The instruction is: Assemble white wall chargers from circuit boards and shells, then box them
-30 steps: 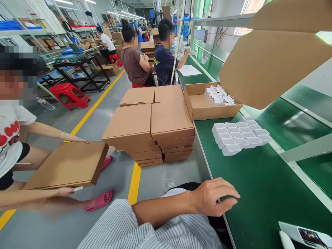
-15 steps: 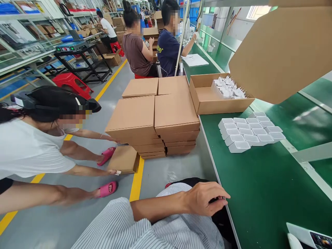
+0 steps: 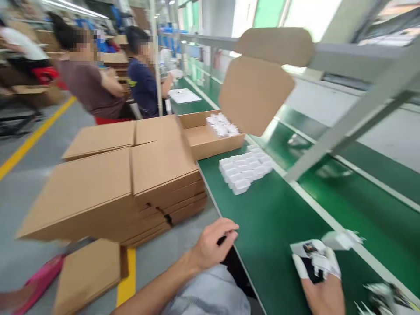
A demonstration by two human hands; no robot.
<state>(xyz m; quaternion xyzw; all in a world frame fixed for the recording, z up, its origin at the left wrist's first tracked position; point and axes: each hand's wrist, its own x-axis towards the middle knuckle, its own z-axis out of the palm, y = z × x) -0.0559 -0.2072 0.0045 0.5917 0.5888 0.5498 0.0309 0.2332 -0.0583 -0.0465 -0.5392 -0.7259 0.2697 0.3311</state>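
My left hand (image 3: 213,245) is at the table's near edge, loosely curled, thumb and forefinger tips slightly apart, with nothing visible between them. Over the green table (image 3: 262,232) at lower right, my right hand (image 3: 323,288) wears white covers on its fingertips. It is closed on a white piece with a dark printed picture (image 3: 308,251); a small white part (image 3: 321,264) also shows between the fingers, too blurred to name. Just beyond that hand is a white block-shaped piece (image 3: 341,239). Several small white trays (image 3: 244,168) stand in rows farther up the table.
An open cardboard box (image 3: 216,146) holds white pieces (image 3: 222,124). Stacked closed cartons (image 3: 160,162) stand left of the table, with another carton (image 3: 88,273) on the floor. Blurred metallic items (image 3: 387,295) lie at lower right. A grey slanted beam (image 3: 348,118) crosses the right side. Several people sit behind.
The view has swung right and down, so my right hand with the printed white piece now shows. The bending co-worker is mostly out of frame; only a foot in a pink slipper shows.
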